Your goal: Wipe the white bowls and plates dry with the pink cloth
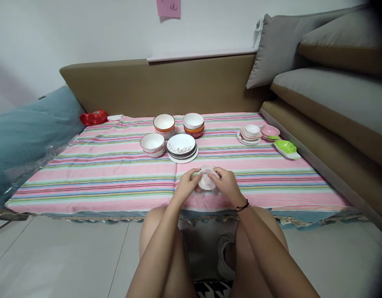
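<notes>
Near the front edge of the cloth, my left hand (pixel 189 184) grips a small white dish (pixel 205 183) by its left rim, thumb on top. My right hand (pixel 226 183) pinches a thin, whitish see-through sheet (pixel 209 169) at the dish's right side. The sheet lies partly over the dish, and its lower edge hangs in front; whether it is paper or plastic I cannot tell. Just beyond my hands stands a stack of plates (pixel 181 144), the top one with a brown floral pattern.
Stacked bowls (pixel 164 122), more bowls (pixel 193 121) and a red-rimmed bowl (pixel 152 141) stand behind the plates. To the right are small saucers (pixel 248 138), a pink bowl (pixel 270 131) and a green leaf-shaped dish (pixel 286 147). Cushions (pixel 334 95) line the right side; a red bundle (pixel 94 117) lies back left.
</notes>
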Demonstrator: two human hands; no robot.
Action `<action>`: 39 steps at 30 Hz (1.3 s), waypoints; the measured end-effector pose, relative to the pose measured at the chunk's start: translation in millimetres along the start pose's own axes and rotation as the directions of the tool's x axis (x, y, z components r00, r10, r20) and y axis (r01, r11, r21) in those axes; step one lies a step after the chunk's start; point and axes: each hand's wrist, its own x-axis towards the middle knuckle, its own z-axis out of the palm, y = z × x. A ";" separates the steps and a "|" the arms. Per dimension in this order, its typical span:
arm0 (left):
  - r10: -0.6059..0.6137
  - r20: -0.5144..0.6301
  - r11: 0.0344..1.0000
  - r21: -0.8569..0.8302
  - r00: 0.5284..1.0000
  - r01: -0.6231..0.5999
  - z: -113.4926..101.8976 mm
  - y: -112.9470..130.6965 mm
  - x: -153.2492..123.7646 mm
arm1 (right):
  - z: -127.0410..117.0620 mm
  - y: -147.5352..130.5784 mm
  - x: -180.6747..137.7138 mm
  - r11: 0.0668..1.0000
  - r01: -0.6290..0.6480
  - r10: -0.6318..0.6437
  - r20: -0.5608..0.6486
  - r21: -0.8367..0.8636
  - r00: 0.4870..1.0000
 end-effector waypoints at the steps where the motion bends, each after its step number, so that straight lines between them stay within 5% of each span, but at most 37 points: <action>1: -0.023 0.039 0.999 -0.028 0.999 0.024 0.2 1.9 -1.4 | -0.9 0.3 0.0 1.000 0.004 -0.004 0.000 0.008 1.000; 9: -0.104 0.121 0.981 -0.149 0.987 0.122 -1.6 8.5 -4.6 | -9.1 -6.7 -1.9 0.987 0.117 -0.122 0.038 0.114 0.992; 15: -0.118 -0.015 0.943 -0.316 0.993 0.107 2.6 4.9 -1.0 | -4.0 -2.6 0.7 0.991 -0.024 0.029 -0.036 0.133 0.999; 25: -0.077 -0.178 0.883 -0.469 0.981 -0.016 10.2 -1.0 4.9 | 9.4 -0.4 1.1 0.883 -0.229 0.230 0.046 0.411 0.972; 34: -0.107 -0.062 0.912 -0.404 0.992 0.073 5.7 2.0 1.6 | 5.5 -2.6 1.1 0.970 -0.116 0.150 -0.151 0.213 0.977; 39: -0.064 0.132 0.968 -0.231 0.989 0.094 2.8 2.9 -2.3 | -4.2 -4.0 0.1 0.996 -0.073 0.080 -0.179 0.045 0.981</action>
